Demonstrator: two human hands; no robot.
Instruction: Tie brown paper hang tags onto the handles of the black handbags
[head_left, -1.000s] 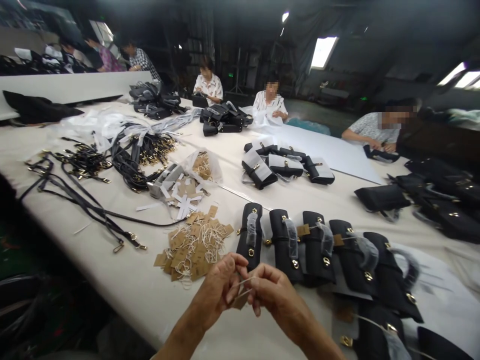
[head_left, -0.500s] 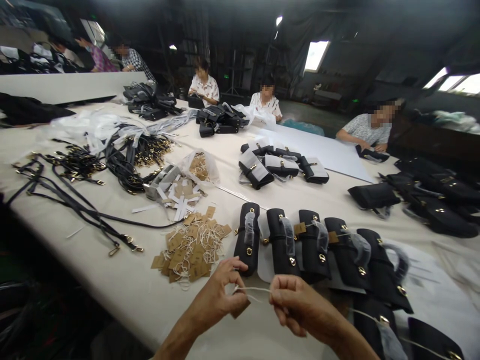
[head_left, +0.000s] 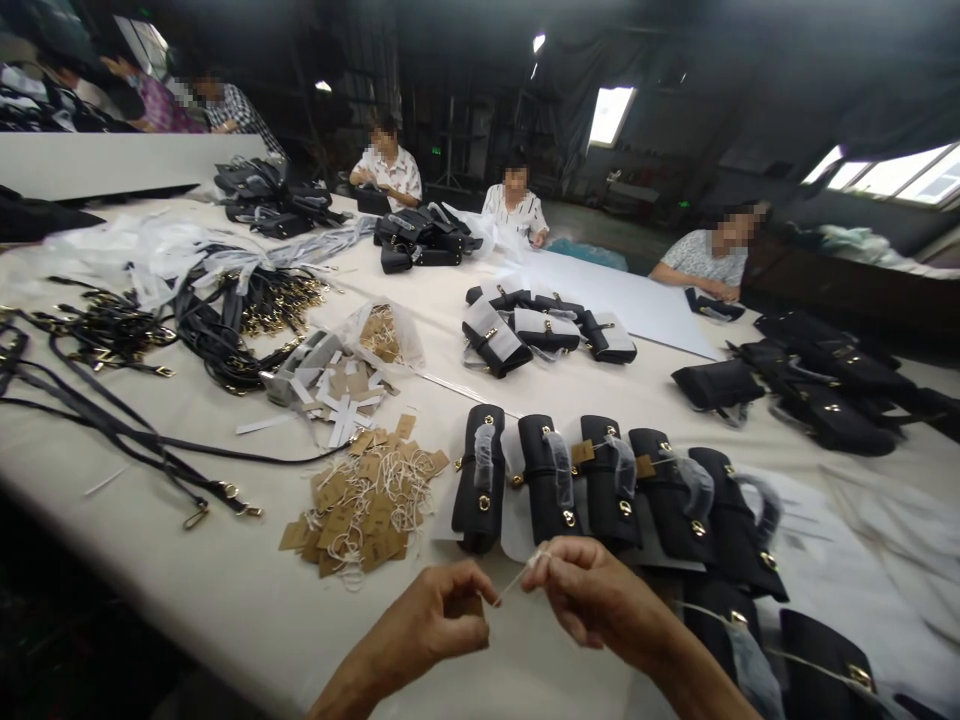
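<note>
My left hand [head_left: 439, 620] is closed, with a brown hang tag [head_left: 466, 606] partly hidden behind its fingers. A thin white string [head_left: 511, 585] runs from the left fingertips up to my right hand [head_left: 585, 590], which pinches its other end. Just beyond my hands stands a row of black handbags with gold fittings and wrapped handles; the leftmost black handbag [head_left: 480, 480] is nearest. Brown tags hang by string from two bags in the row. To the left of the bags lies a heap of brown tags [head_left: 367, 500] with tangled white strings.
Black straps [head_left: 217, 340] with gold clips spread over the left of the table [head_left: 255, 620]. Paper strips [head_left: 345, 395] and a plastic bag of tags [head_left: 382, 330] lie behind the tag heap. More handbags [head_left: 495, 335] are piled farther back. Several people sit across the table.
My right hand has risen slightly, and the string now slants up from left to right. Less of the tag shows under my left hand. The whole view has shifted somewhat.
</note>
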